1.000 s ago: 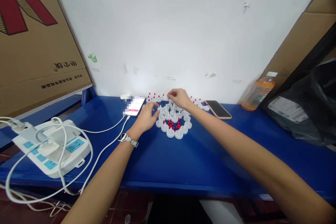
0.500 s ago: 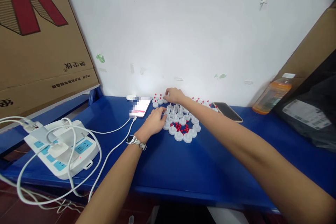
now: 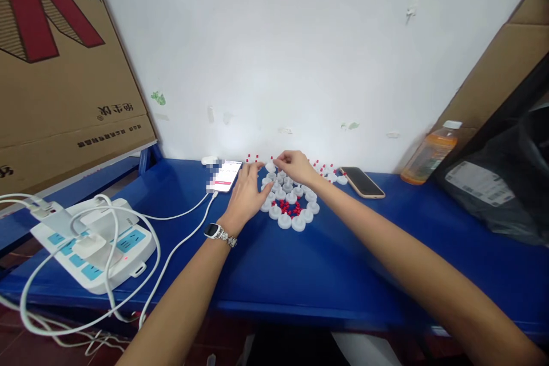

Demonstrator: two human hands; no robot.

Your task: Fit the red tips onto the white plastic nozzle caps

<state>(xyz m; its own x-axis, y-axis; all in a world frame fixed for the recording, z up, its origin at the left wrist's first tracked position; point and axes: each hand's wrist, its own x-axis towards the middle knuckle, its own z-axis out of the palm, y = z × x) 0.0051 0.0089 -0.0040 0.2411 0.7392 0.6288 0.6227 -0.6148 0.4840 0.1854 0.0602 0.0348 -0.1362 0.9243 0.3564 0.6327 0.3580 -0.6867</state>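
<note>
My left hand (image 3: 250, 189) rests over the left edge of a cluster of white nozzle caps (image 3: 297, 223), thumb and fingers apart, nothing seen between them. A silver watch (image 3: 220, 233) is on that wrist. At the back of the cluster my right hand (image 3: 295, 166) pinches at a red-tipped white nozzle cap (image 3: 270, 166), with the fingertips against its upper right side. The white caps stand spout up, and the front ones form a ring around a pile of small red tips (image 3: 290, 206). More red-tipped caps (image 3: 329, 170) stand behind my right wrist, partly hidden by it.
A lit phone (image 3: 226, 176) on a white cable lies left of the caps; a dark-screened phone (image 3: 362, 182) lies right. A white power strip (image 3: 128, 257) with looping cables sits at left. An orange drink bottle (image 3: 430, 154) and black plastic bag (image 3: 484, 189) stand right, a carton (image 3: 64, 91) left.
My left hand has shifted up and spread its fingers. My right hand has moved slightly right relative to the caps and now pinches at a red-tipped one. The whole view has shifted a little.
</note>
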